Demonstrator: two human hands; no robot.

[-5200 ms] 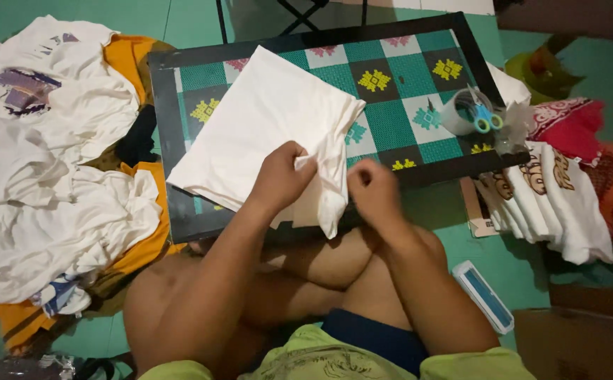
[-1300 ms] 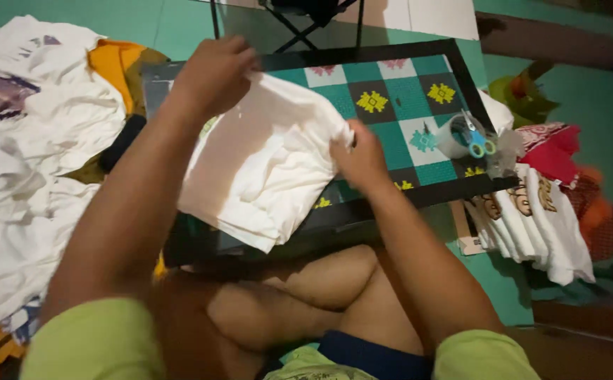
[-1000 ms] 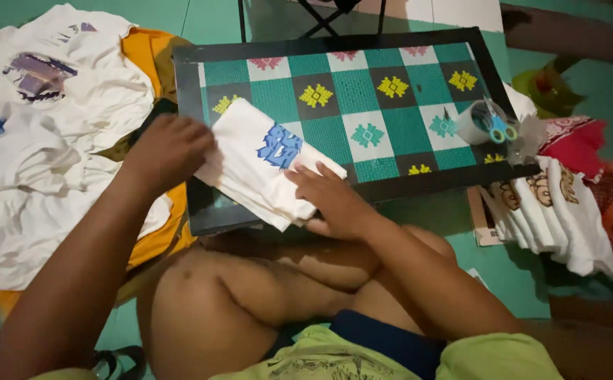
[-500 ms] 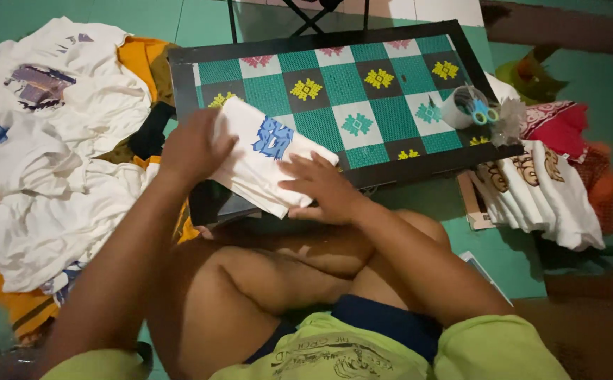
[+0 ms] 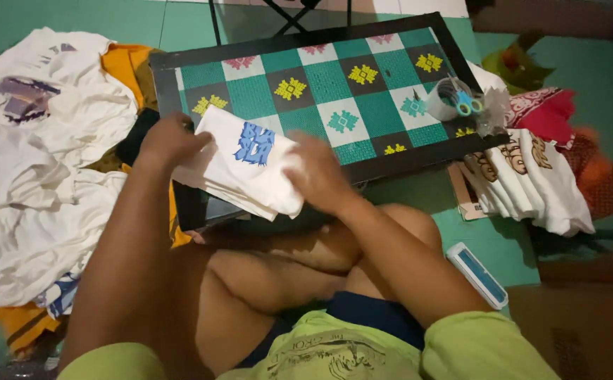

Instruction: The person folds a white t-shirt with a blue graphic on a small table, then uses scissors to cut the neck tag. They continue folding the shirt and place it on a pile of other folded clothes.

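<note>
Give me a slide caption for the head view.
Both hands, left and right, hold a folded white shirt over a checkered mat.

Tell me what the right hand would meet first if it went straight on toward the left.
Probably the left hand: the right hand points across the folded white shirt toward it.

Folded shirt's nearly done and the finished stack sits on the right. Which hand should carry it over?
Probably the right hand: it lies on the folded white shirt nearer the folded stack. The left hand grips the far edge, beside the unfolded pile.
</note>
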